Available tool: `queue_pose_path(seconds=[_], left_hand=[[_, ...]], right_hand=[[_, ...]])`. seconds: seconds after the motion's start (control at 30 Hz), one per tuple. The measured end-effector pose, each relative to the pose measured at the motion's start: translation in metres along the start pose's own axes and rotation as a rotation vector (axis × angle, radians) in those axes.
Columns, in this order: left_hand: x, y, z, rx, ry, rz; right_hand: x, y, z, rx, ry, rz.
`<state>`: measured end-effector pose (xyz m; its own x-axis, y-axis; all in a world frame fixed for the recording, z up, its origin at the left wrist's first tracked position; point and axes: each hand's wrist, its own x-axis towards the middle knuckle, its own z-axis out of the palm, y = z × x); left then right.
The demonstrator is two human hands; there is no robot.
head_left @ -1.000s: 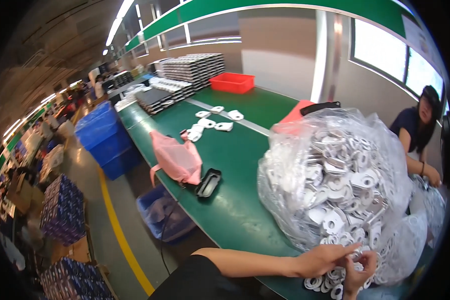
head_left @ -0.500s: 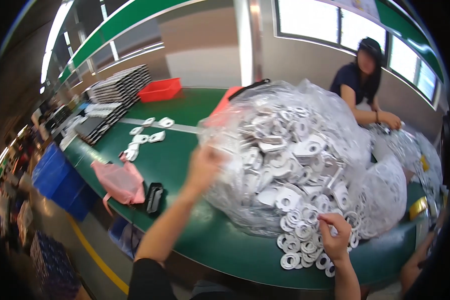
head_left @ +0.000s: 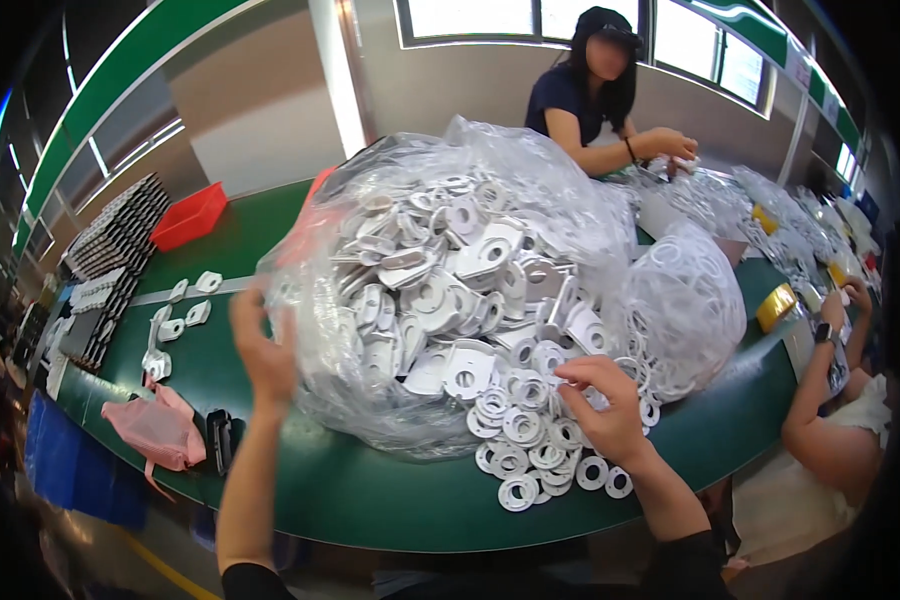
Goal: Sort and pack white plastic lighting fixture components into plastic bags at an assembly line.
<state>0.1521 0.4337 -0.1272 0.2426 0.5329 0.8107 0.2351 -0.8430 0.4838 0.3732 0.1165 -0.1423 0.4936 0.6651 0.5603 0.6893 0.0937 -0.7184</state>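
Observation:
A large clear plastic bag [head_left: 315, 345] lies gaping on the green table, heaped with white plastic parts [head_left: 450, 290], flat plates with a round hole. At the bag's left side is my left hand [head_left: 265, 355], fingers apart and nothing seen in them; whether it touches the film is unclear. Flat white rings [head_left: 520, 425] spill in a loose pile before the bag's near right edge. Over the right side of that pile my right hand [head_left: 615, 415] is bent, thumb and forefinger curled about a white ring that shows partly between them.
A second clear bag [head_left: 685, 310] of rings stands at right, near a yellow tape roll [head_left: 776, 307]. Left are a pink bag [head_left: 160, 428], a black case [head_left: 219, 440], a red bin [head_left: 190, 217] and stacked trays [head_left: 120, 230]. Two other people work across the table and at right.
The view has swung right, so the table's things sit further left. My left hand has moved off the bag's front to its left side. My right hand stays over the rings.

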Motion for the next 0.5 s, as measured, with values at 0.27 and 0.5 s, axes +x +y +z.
queue_pose_path(seconds=[0.27,0.5], left_hand=[[-0.064,0.098,0.053,0.093,-0.929,0.443],[-0.058,0.099,0.059,-0.169,-0.713,0.195]], right_hand=[[-0.004,0.012,0.017,-0.385,-0.198,-0.220],[-0.003,0.011,0.017,-0.328,-0.112,-0.252]])
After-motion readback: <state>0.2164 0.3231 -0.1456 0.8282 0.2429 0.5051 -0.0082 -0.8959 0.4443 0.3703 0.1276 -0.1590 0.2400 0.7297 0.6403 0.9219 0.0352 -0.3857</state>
